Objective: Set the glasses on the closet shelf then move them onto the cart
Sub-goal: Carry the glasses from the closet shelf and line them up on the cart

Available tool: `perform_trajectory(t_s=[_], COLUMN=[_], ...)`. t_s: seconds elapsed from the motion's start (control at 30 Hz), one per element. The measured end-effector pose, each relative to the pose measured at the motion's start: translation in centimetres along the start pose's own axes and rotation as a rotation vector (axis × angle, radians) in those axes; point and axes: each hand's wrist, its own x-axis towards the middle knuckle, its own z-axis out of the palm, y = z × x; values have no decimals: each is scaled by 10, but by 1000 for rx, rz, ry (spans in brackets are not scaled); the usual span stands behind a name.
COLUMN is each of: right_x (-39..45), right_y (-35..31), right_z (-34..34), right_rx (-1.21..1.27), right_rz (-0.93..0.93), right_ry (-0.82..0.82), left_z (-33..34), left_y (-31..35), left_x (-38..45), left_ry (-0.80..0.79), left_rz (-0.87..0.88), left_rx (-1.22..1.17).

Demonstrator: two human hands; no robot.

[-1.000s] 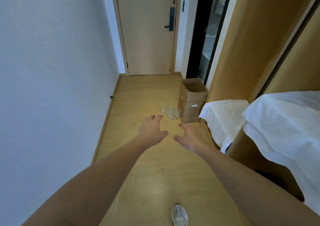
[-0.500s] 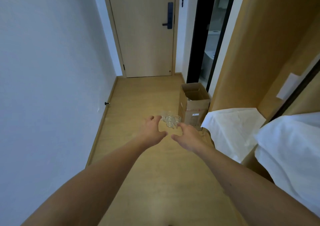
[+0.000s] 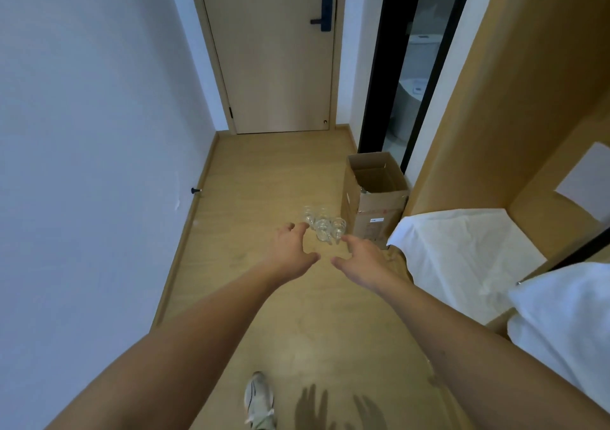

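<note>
Several clear glasses (image 3: 321, 224) stand in a cluster on the wooden floor, just left of a cardboard box. My left hand (image 3: 290, 248) is stretched out in front of me, fingers spread and relaxed, its fingertips overlapping the cluster's left edge in the image. My right hand (image 3: 359, 258) reaches alongside it, also spread and empty, its fingertips just below the rightmost glass. Neither hand holds anything. Whether the hands touch the glasses I cannot tell.
An open cardboard box (image 3: 374, 198) stands on the floor by the wooden closet wall (image 3: 515, 83). White cloth (image 3: 462, 258) covers surfaces at the right. A closed door (image 3: 274, 50) ends the corridor; a white wall (image 3: 92, 132) runs along the left. My shoe (image 3: 259, 400) shows below.
I have walked closer to the glasses and the view has tilted down. Both outstretched hands now overlap the cluster's near edge, where earlier they were short of it.
</note>
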Motion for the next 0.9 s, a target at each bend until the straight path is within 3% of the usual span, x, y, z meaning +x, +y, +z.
perform_trajectory(t_s=[0.6, 0.9], right_x=[212, 273], right_y=[-88, -95], right_z=[-6, 2], right_rx=[29, 53], right_rz=[165, 252], right_ry=[33, 30], left_z=[-58, -58], left_y=[-62, -75], left_x=[251, 328], left_ry=[-63, -174], left_rz=[120, 161], left_rx=[-56, -64])
